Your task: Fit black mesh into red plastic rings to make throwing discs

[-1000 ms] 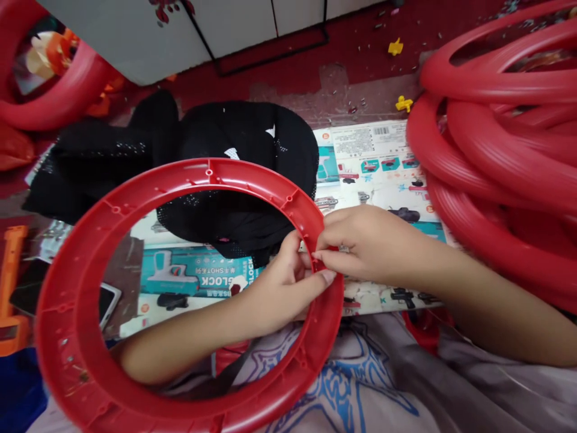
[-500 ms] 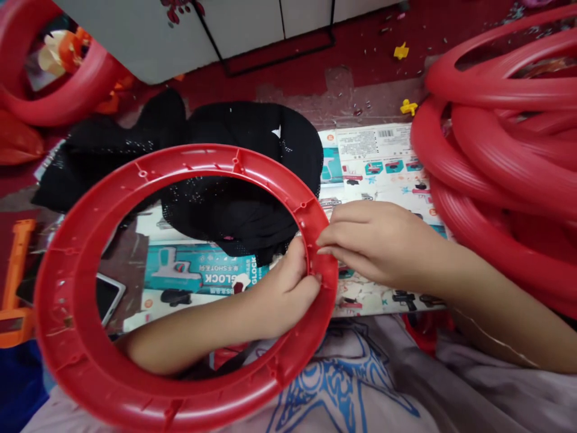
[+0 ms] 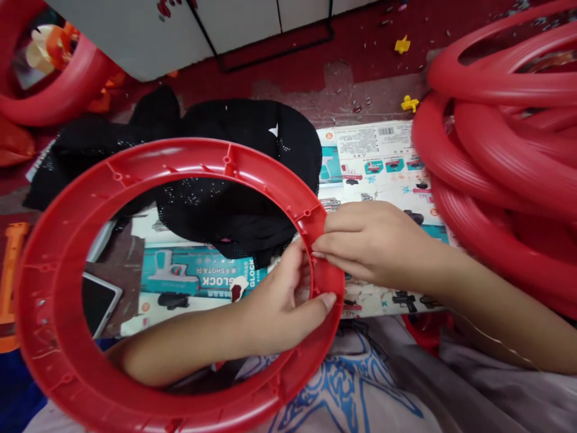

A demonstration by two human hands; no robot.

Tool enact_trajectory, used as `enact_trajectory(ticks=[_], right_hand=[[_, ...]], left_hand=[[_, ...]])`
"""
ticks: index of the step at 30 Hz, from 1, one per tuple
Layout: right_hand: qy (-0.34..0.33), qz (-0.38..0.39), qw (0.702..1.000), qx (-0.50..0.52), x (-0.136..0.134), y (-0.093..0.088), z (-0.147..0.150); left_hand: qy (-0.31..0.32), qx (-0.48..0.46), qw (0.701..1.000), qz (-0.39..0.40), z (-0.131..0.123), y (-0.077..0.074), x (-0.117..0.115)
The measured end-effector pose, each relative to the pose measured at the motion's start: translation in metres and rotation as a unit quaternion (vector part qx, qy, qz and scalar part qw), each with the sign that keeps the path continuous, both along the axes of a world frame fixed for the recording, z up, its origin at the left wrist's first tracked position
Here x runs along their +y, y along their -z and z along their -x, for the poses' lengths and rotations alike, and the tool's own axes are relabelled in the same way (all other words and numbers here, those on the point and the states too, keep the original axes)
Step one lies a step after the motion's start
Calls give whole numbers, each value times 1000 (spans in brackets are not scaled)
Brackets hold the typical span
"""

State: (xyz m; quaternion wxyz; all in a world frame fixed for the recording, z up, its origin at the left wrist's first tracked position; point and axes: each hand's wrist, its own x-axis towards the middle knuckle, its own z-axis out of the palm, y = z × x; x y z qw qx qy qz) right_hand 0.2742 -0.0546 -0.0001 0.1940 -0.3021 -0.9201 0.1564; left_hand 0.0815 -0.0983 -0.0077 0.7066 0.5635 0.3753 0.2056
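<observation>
A large red plastic ring [image 3: 49,300] tilts over my lap, its hollow ribbed side with small posts facing me. My left hand [image 3: 293,307] reaches up through the opening and grips the ring's right side, thumb on the inner face and fingers behind the inner edge. At the same side my right hand [image 3: 365,240] has its fingertips pinched together inside the channel of the ring. Whatever is between those fingertips is hidden or too small to make out.
Printed cardboard [image 3: 383,174] lies under a black cloth cap [image 3: 252,144]. Several ridged red rings [image 3: 505,180] are piled at the right. A dark-screened device [image 3: 101,300] lies at the left, near an orange plastic part [image 3: 11,276]. Yellow pieces [image 3: 409,103] and tiny screws dot the floor.
The ring has shifted slightly left. My left thumb has stretched out along the channel, opening away from the fingers. My right fingertips have moved slightly left, still pinched at the ring.
</observation>
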Motion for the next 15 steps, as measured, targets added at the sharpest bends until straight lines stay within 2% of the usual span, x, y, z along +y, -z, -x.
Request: enact_trajectory(ticks=[3, 6, 8, 11, 15], right_hand=[[-23, -41, 999, 3, 1, 4, 3], [-21, -62, 998, -6, -2, 5, 4], [-9, -51, 998, -34, -5, 1, 4], [20, 8, 993, -119, -7, -9, 3], [33, 117, 972, -200, -4, -22, 3]], left_hand=[[-79, -64, 994, 38, -8, -1, 3], [-109, -73, 989, 67, -11, 3, 6], [-119, -44, 990, 64, -9, 7, 8], [-91, 43, 994, 29, -3, 12, 8], [7, 158, 987, -4, 4, 9, 9]])
